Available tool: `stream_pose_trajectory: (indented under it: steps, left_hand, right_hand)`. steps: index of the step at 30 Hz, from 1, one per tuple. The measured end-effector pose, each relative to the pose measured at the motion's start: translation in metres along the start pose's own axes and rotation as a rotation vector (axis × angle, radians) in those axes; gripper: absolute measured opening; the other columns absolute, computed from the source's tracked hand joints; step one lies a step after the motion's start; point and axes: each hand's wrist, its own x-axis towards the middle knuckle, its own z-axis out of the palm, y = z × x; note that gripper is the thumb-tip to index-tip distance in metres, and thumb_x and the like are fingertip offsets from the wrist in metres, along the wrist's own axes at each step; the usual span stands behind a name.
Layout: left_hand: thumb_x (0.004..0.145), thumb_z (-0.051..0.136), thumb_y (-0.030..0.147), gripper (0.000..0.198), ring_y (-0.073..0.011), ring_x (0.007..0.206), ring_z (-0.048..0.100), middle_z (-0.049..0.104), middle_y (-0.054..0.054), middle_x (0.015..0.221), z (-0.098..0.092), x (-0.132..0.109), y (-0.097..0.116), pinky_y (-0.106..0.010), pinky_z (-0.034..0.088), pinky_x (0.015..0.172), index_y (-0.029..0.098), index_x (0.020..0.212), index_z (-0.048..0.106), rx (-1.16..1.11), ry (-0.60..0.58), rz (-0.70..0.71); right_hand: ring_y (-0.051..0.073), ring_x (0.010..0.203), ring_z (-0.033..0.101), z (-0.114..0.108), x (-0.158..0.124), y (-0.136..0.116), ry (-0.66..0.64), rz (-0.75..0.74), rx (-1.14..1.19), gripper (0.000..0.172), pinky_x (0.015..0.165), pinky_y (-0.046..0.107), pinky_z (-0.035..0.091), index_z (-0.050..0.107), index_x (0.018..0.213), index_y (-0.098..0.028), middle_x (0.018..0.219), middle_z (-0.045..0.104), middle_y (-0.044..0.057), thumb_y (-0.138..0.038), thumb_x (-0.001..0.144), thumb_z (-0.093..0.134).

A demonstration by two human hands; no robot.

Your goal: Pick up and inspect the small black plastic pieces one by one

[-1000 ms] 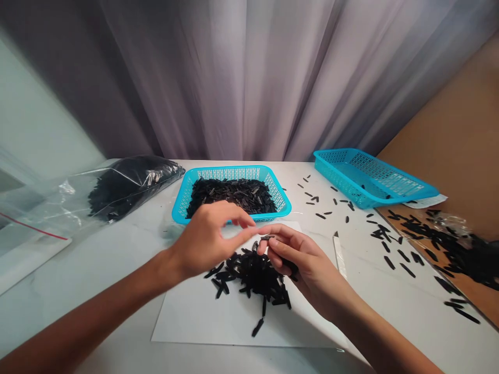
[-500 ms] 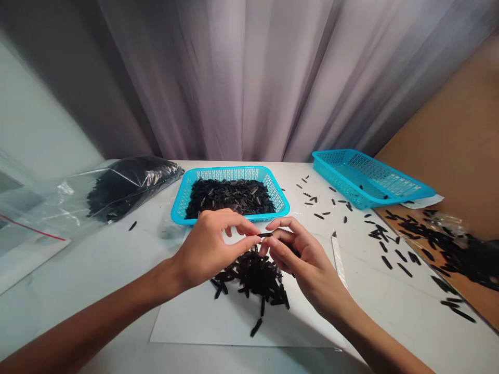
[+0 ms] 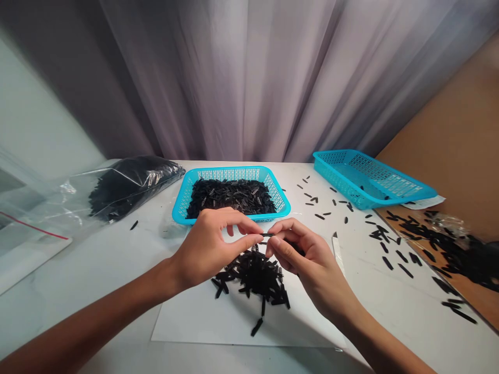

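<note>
Between the fingertips of my left hand [image 3: 218, 239] and my right hand [image 3: 300, 246] is a small, thin black strip [image 3: 267, 235]. My left thumb and forefinger pinch its left end; my right thumb and fingers close on its right end. More black pieces show partly behind my right fingers, curled in the palm. Below both hands a loose pile of black strips [image 3: 259, 275] lies on a white sheet [image 3: 195, 322]. Just beyond the hands stands a blue basket [image 3: 283, 208] filled with similar black strips. What exactly the strips are I cannot tell.
A clear plastic bag [image 3: 132, 187] of black pieces lies at left. At back right sits a second blue basket [image 3: 390, 196] with a few pieces inside. Loose black strips scatter over the right side and the brown board [image 3: 397, 215]. A slim pale blade-like tool [image 3: 337, 252] lies near my right hand.
My right fingertips have drawn slightly closer together around the strip's right end. Both hands stay in nearly the same place, and the view has shifted very slightly.
</note>
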Motion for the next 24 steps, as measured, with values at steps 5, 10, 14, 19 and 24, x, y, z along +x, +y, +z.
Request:
stream_pose_trajectory:
  steps: [5, 10, 14, 19, 24]
  left_hand:
    - [0.087, 0.07, 0.027, 0.011, -0.0126, 0.075, 0.061, 0.074, 0.004, 0.078, -0.0006, 0.0014, 0.0006, -0.027, 0.044, 0.07, 0.024, 0.08, 0.077, -0.024, -0.013, -0.017]
    - [0.09, 0.067, 0.026, 0.014, -0.0116, 0.075, 0.063, 0.073, 0.003, 0.079, -0.0009, 0.0015, 0.0014, -0.025, 0.045, 0.07, 0.021, 0.08, 0.076, -0.059, -0.04, -0.026]
    - [0.091, 0.064, 0.024, 0.017, -0.0114, 0.075, 0.064, 0.073, 0.004, 0.077, -0.0012, 0.0013, 0.002, -0.025, 0.045, 0.071, 0.02, 0.078, 0.074, -0.085, -0.065, -0.036]
    - [0.092, 0.063, 0.023, 0.019, -0.0118, 0.076, 0.065, 0.073, 0.003, 0.077, -0.0013, 0.0023, 0.0014, -0.025, 0.046, 0.072, 0.018, 0.078, 0.073, -0.101, -0.075, -0.041]
    - [0.092, 0.063, 0.023, 0.017, -0.0115, 0.075, 0.065, 0.073, 0.004, 0.078, -0.0006, 0.0011, 0.0024, -0.024, 0.046, 0.071, 0.019, 0.079, 0.073, -0.105, -0.08, -0.016]
  right_hand:
    - [0.01, 0.056, 0.035, 0.0001, 0.0008, 0.0001, -0.019, 0.031, 0.063, 0.018, 0.051, 0.028, 0.021, 0.061, 0.09, -0.021, 0.069, 0.061, -0.001, -0.039, 0.093, 0.063]
    - [0.009, 0.053, 0.033, -0.0003, 0.0014, -0.0016, -0.021, 0.032, 0.083, 0.018, 0.05, 0.028, 0.019, 0.062, 0.089, -0.02, 0.066, 0.061, -0.002, -0.037, 0.094, 0.063]
    - [0.008, 0.052, 0.031, 0.0002, 0.0014, -0.0015, -0.033, 0.028, 0.094, 0.02, 0.049, 0.027, 0.018, 0.062, 0.086, -0.019, 0.065, 0.061, -0.002, -0.037, 0.095, 0.062]
    - [0.008, 0.053, 0.031, -0.0001, 0.0016, -0.0001, -0.032, 0.024, 0.089, 0.021, 0.049, 0.026, 0.018, 0.062, 0.086, -0.019, 0.065, 0.06, -0.002, -0.038, 0.094, 0.063]
    - [0.008, 0.054, 0.033, -0.0021, 0.001, 0.0013, -0.022, 0.003, 0.057, 0.02, 0.049, 0.025, 0.021, 0.065, 0.087, -0.019, 0.066, 0.06, -0.002, -0.038, 0.093, 0.064]
